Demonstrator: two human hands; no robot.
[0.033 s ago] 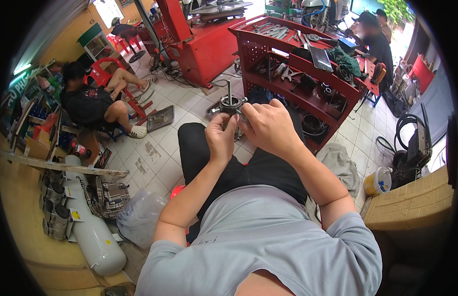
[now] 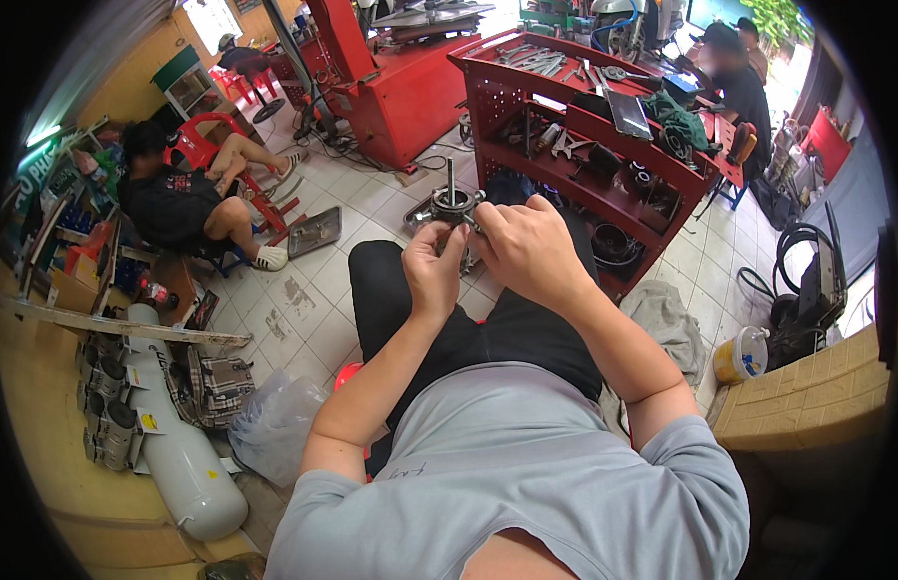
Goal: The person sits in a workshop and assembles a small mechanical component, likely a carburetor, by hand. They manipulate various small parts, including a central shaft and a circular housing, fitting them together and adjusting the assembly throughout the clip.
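Head view: both hands (image 2: 488, 256) still grip the metal part (image 2: 451, 205).

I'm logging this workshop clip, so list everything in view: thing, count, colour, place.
metal part with shaft: 1, grey, held above the knees
tool cart: 1, red, ahead, shelves with tools
machine: 1, red, far centre
seated person: 1, dark shirt, left
plastic chair: 1, red, left, under that person
gas cylinder: 1, white, lower left
plastic tub: 1, yellow, right floor
left hand: 1, on the part
right hand: 1, on the part
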